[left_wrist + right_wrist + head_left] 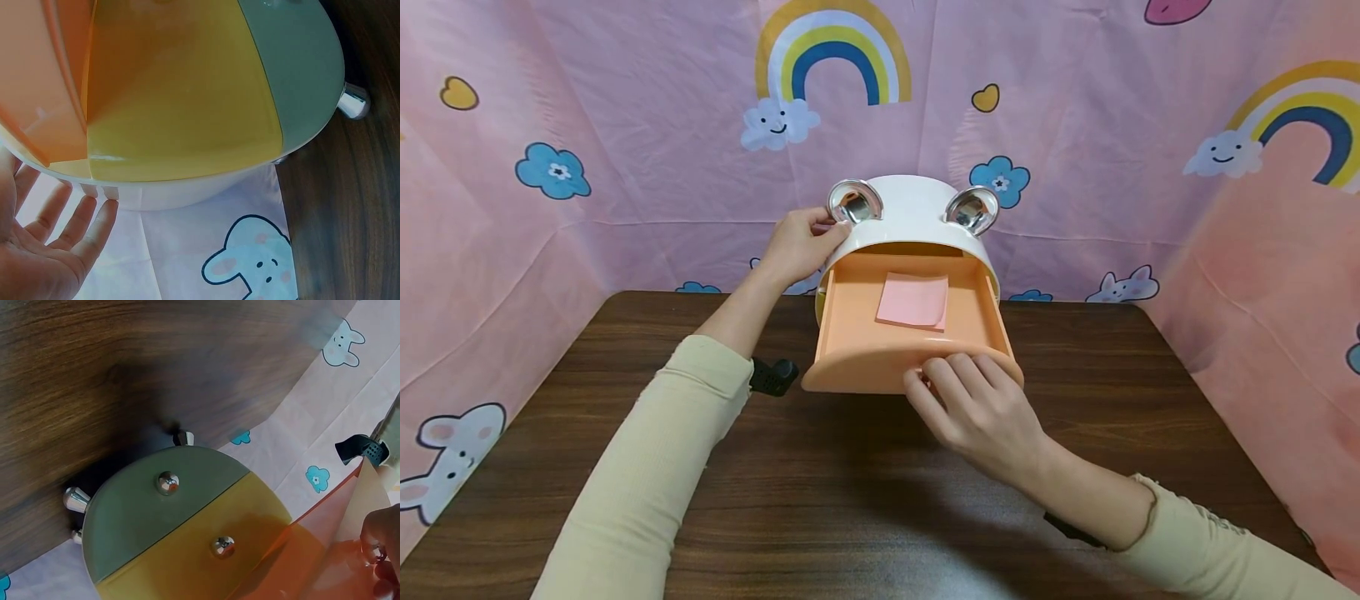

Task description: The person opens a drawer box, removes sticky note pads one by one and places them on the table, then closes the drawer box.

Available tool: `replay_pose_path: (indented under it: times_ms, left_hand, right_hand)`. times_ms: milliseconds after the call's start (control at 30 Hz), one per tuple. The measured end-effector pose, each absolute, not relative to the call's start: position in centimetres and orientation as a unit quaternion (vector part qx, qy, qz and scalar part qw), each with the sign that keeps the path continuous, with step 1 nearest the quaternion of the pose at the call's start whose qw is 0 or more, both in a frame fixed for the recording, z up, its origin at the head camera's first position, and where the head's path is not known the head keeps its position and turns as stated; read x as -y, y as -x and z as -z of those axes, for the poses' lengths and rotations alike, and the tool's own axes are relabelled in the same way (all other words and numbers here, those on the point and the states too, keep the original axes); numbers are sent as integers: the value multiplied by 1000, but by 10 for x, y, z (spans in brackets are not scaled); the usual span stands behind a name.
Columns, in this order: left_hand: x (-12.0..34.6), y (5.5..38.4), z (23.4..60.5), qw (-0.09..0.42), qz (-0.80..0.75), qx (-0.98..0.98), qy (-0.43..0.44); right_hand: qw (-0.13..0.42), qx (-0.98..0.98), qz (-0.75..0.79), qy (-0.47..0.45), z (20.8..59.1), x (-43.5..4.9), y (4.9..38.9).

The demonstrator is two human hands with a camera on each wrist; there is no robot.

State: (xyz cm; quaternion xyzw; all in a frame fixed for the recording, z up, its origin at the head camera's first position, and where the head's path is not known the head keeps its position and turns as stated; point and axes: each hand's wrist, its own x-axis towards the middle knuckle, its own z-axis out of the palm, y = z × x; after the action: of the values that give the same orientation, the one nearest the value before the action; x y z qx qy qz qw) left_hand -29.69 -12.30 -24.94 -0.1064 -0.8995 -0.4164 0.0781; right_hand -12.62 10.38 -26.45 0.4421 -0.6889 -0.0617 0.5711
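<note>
A rounded white cabinet (pixel 913 208) with two silver ear-like cups stands at the table's far side. Its top orange drawer (pixel 850 321) is pulled out, and a pink pad of sticky notes (pixel 913 300) lies inside. My right hand (pixel 981 412) pinches the drawer's silver knob (pixel 375 552) at the front panel. At the cabinet's upper left side, just below the silver ear (pixel 855 202), my left hand (pixel 805 246) rests with its fingertips (pixel 107 209) against the white shell. Below the orange drawer are a yellow drawer (pixel 187 94) and a green one (pixel 162 506), both pushed in.
The cabinet stands on short silver feet (pixel 354 101) on a dark wooden table (pixel 820 500). A pink cartoon-printed cloth (pixel 685 125) hangs behind and at both sides. A black wrist device (pixel 773 377) sits by the left sleeve, left of the drawer.
</note>
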Motion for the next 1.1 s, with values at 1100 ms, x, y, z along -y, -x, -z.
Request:
replay_pose_path:
  times_ms: [1100]
  left_hand:
    - [123, 299, 250, 82, 411, 901, 109]
  right_hand:
    - [561, 687, 83, -455, 279, -108, 124]
